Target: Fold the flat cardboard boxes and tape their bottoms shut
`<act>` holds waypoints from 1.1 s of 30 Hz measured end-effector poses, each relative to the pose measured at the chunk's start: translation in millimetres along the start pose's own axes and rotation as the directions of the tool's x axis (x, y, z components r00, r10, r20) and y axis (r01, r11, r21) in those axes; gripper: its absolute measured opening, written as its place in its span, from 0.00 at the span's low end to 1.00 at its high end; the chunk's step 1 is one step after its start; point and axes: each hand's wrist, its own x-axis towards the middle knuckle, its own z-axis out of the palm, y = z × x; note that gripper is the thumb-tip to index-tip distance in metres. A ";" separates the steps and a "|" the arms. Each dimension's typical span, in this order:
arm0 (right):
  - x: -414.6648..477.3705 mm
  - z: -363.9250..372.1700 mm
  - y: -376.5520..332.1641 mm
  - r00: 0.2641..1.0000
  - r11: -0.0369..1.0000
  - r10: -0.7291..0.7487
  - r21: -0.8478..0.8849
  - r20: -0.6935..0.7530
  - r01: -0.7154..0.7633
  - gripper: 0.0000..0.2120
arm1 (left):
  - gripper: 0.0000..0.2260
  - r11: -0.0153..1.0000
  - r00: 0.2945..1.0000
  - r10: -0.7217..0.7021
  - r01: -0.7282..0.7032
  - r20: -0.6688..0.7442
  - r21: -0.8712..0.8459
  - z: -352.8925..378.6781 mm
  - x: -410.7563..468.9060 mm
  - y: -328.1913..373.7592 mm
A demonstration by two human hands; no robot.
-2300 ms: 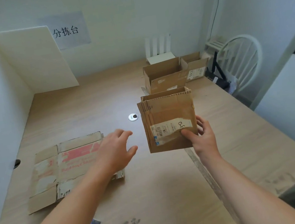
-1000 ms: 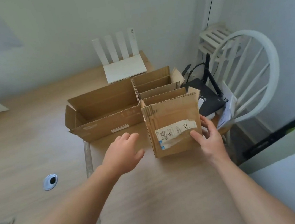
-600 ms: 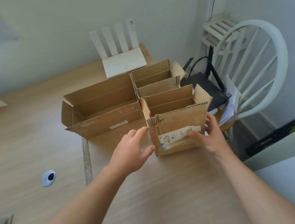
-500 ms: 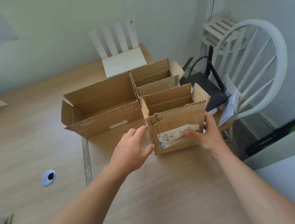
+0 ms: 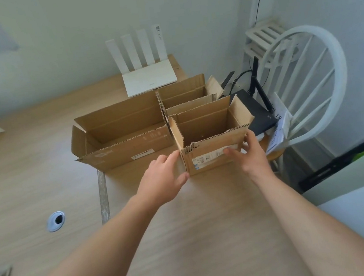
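At the far right corner of the pale wooden table [image 5: 189, 240], the small brown cardboard box with a white shipping label [image 5: 208, 134] now stands on its base, open top up. It is no longer carried in the air as it was a couple of seconds back.

It sits close against the long open brown cardboard box [image 5: 121, 134] on its left, with another small open cardboard box [image 5: 185, 96] just behind. The right hand [image 5: 248, 155] holds its front right corner, thumb on the label and fingers round the side wall. The left hand [image 5: 162, 182], which was hanging free, has come in and lies against the left wall, fingers nearly straight and gripping nothing.

To my eye this box is finished and is being lined up with the others. Both hands look about ready to let go and fetch the next flat one.
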 end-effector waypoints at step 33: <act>-352.8 168.6 -134.7 0.809 0.310 -0.286 -0.749 0.514 0.586 0.18 | 0.20 0.939 0.981 -0.128 0.168 -0.149 0.299 -105.7 -362.4 -146.1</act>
